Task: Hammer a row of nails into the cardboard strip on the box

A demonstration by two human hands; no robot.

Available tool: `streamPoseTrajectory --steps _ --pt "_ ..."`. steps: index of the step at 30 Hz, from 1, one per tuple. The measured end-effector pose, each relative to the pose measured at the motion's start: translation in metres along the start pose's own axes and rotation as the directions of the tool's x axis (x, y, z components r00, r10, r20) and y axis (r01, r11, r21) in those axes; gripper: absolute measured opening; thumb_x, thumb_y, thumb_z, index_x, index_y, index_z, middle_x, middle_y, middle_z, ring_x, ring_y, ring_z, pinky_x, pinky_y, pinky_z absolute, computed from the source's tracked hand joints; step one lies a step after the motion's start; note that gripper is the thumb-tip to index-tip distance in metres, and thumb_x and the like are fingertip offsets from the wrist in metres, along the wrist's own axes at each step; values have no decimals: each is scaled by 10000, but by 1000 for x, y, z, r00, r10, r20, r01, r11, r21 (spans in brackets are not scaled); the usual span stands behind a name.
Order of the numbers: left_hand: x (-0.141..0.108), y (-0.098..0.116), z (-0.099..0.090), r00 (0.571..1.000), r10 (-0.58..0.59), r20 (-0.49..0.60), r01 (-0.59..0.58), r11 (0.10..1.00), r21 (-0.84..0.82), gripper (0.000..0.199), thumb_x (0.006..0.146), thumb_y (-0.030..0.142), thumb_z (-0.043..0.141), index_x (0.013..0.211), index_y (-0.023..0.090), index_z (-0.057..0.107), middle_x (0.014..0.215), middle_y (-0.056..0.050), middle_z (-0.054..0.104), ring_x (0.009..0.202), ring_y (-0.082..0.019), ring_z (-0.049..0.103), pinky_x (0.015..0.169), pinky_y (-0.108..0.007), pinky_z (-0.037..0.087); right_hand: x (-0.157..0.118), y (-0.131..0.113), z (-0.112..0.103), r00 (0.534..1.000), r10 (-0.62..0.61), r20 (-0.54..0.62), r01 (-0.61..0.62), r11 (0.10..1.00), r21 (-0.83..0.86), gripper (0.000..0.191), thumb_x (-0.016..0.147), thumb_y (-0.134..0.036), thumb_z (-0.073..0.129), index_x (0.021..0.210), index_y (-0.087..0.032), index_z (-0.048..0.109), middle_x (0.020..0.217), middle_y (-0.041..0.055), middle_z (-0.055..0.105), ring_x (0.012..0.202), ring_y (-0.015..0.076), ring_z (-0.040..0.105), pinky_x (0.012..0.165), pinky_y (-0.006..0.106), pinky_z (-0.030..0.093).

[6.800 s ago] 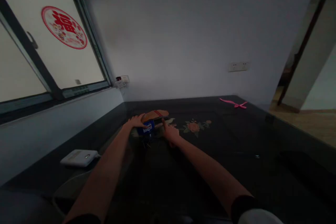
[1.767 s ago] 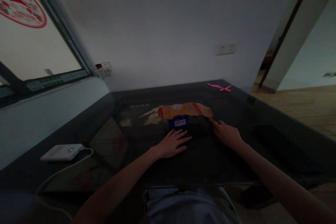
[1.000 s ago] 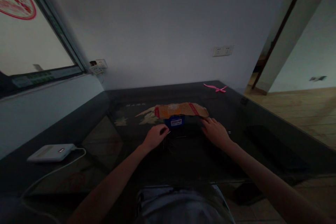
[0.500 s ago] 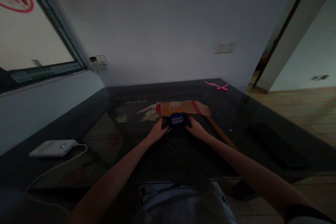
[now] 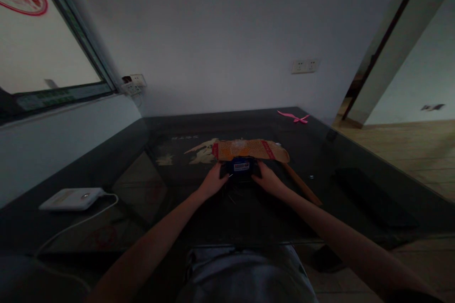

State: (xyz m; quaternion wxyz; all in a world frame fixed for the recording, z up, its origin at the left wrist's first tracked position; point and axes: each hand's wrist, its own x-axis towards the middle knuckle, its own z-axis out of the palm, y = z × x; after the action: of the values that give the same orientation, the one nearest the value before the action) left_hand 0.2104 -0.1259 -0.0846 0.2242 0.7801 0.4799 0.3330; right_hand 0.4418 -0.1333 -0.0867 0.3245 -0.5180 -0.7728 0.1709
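Note:
Between my two hands, a small dark blue box with a white and red label faces me at the middle of the table. My left hand is closed on its left side and my right hand on its right. Right behind the box lies a flattened brown packet with red bands and an orange patch. A wooden stick slants from the packet's right end towards my right forearm. Thin shiny pieces lie under the box, too dim to name.
On the left, a white power bank trails a white cable. A black flat object lies on the right of the dark glossy table. A pink ribbon is at the far right corner. Wall sockets are behind.
The blue box and both hands have shifted slightly towards me and to the right. The brown packet has slid a little the same way. Fewer of the thin shiny pieces show.

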Motion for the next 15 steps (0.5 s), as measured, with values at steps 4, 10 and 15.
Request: streamPoseTrajectory --steps 4,10,15 --pt "-1 2 2 1000 -3 -27 3 1000 -15 498 782 182 538 1252 129 383 1260 -150 524 1181 -233 493 1032 -433 359 -2 -5 -2 1000 3 -18 -4 1000 -2 547 749 -149 532 1268 -45 397 1260 209 516 1193 253 476 1024 405 344" --pt "-4 7 1 998 -42 -44 42 999 4 444 786 190 528 1211 131 413 1234 -147 545 1151 -238 519 1004 -424 399 -5 -10 -5 998 41 -44 -41 999 3 509 756 -139 525 1251 -117 414 1237 164 542 1170 249 498 1001 415 363" --pt "-4 8 -2 995 -82 -52 83 997 8 402 793 198 516 1185 153 444 1178 -131 586 1089 -241 565 943 -417 454 -5 -10 -4 998 58 -16 -58 998 -37 495 774 -142 514 1256 -90 413 1216 176 555 1142 251 520 978 395 387"
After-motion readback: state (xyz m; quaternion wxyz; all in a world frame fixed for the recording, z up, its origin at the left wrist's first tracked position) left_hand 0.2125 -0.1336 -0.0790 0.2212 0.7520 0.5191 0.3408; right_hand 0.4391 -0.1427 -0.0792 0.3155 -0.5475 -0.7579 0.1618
